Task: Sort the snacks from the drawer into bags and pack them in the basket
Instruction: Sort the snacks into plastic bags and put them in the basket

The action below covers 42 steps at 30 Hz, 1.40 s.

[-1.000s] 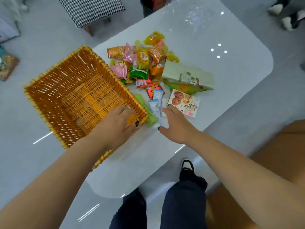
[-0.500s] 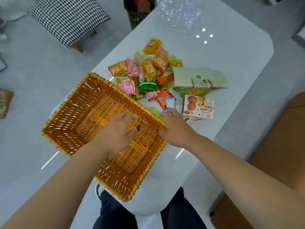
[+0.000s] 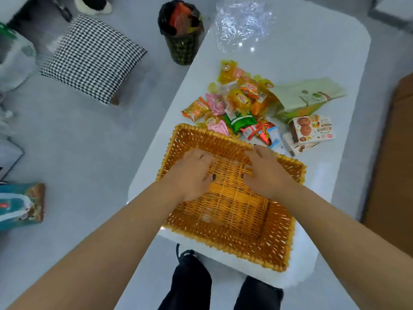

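Head view, single entry.

Basket [image 3: 277,247]: orange wicker, rectangular, empty. It stands on the near end of the white table [image 3: 312,52], directly in front of the person. Its near edge overhangs the table's front edge slightly. The long axis runs roughly from the person outward, skewed a little to the left at the far end.

Snacks [image 3: 240,101]: a loose pile of small wrapped packets in yellow, orange, pink, green and red. They lie on the table just beyond the basket's far rim, the nearest packets touching or overlapping it. None is bagged or in the basket.

Cookie boxes [image 3: 310,130]: two, stacked, to the right of the pile. Pale green pouch [image 3: 308,97]: lies flat behind the boxes.

Clear plastic bags [image 3: 241,23]: a crumpled sheaf at the far end of the table, well beyond the snacks.

Left hand [image 3: 190,175]: palm down, fingers loosely spread, resting on the basket's woven floor near the far left wall. It holds nothing.

Right hand [image 3: 267,173]: palm down, fingers extended, resting on the floor with fingertips at the far rim. It holds nothing.

Judgement: the right hand is nearer the snacks, which lie straight ahead past its fingertips. The bags demand a longer forward reach over the pile.
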Tool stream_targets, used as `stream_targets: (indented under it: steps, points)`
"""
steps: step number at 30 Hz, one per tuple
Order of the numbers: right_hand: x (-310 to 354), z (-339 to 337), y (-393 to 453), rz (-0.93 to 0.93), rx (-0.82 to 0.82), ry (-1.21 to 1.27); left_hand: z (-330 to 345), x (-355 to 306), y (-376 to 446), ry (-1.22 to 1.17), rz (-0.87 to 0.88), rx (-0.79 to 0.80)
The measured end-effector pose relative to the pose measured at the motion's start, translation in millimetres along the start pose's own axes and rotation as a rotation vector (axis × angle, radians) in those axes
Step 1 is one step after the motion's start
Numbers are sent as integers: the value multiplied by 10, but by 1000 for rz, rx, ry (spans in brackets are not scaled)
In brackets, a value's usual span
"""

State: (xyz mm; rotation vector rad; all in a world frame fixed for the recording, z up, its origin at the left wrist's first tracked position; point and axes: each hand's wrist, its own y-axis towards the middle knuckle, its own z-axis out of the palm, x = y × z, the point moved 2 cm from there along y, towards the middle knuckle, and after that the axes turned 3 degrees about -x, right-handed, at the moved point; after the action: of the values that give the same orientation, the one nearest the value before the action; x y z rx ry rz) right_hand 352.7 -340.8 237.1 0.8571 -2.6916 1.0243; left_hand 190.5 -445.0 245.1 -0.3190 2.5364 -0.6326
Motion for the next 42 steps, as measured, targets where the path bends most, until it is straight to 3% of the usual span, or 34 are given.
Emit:
stream_targets:
  steps: [14, 19, 29, 36, 42]
  points:
    - [444, -30, -177, 112, -22, 121, -767, 370, -46, 237, 109, 68]
    - [755, 41, 5, 206, -29, 210, -963, 609, 122, 279, 228, 155]
    - [2026, 198, 618, 523, -129, 349, -1590, 1841, 672, 297, 428, 329]
    - [2669, -27, 1199, 545, -235, 369, -2295, 2632, 964, 357, 502, 317]
    - [2770, -204, 1596, 571, -261, 394, -2513, 2719, 1341, 346, 531, 370]
